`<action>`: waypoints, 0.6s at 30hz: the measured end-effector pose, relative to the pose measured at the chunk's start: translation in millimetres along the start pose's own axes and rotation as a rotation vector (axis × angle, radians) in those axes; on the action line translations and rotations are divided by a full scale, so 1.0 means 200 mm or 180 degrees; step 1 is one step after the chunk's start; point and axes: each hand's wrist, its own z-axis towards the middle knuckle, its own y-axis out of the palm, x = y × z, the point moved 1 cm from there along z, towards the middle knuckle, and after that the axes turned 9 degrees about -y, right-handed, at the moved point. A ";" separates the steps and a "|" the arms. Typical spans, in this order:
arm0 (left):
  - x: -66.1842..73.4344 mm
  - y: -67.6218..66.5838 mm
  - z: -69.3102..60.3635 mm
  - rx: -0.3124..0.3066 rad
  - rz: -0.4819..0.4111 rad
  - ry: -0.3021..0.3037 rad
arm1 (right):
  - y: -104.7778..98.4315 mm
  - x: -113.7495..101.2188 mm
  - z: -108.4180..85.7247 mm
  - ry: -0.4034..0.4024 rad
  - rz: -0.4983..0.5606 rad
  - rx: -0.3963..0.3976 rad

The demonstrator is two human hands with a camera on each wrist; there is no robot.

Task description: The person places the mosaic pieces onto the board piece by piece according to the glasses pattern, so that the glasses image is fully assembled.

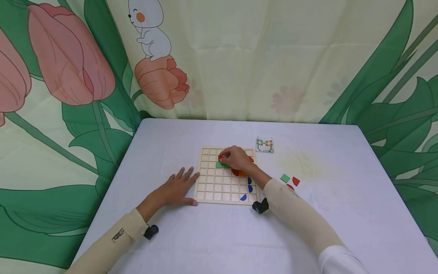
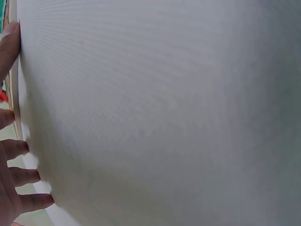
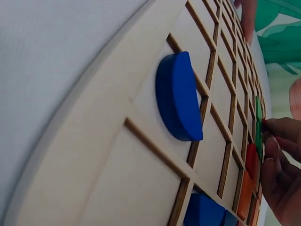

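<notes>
My right hand (image 1: 236, 158) pinches a small red block (image 1: 220, 157) over the upper part of the wooden grid board (image 1: 213, 186). Just below its fingertips, green squares (image 1: 219, 164) lie in the grid. My left hand (image 1: 176, 187) is spread flat, its fingers near the board's left edge; in the left wrist view the thumb (image 2: 9, 47) touches that edge. Orange (image 1: 242, 173) and red pieces (image 1: 235, 172) sit partly under my right wrist. Lower right on the board are blue half-round blocks (image 1: 243, 197), one of them large in the right wrist view (image 3: 176, 96).
A small pattern card (image 1: 265, 145) lies beyond the board's upper right corner. To the right of the board, a green square (image 1: 285, 178) and red curved pieces (image 1: 295, 181) rest loose on the white tablecloth (image 1: 205, 236). A printed curtain (image 1: 256, 76) hangs behind.
</notes>
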 end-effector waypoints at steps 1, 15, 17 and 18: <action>0.00 0.00 0.00 -0.0003 -0.0001 -0.0003 | 0.00 0.00 0.00 0.0015 -0.0026 0.0014; 0.00 0.00 0.01 0.0004 0.0064 -0.0021 | 0.02 -0.02 0.02 0.0258 -0.0328 0.0156; 0.00 0.01 0.01 0.0023 0.0041 -0.0003 | 0.03 -0.02 0.02 0.0244 -0.0340 0.0167; 0.00 0.01 0.01 0.0015 0.0042 -0.0010 | 0.03 -0.02 0.02 0.0232 -0.0347 0.0168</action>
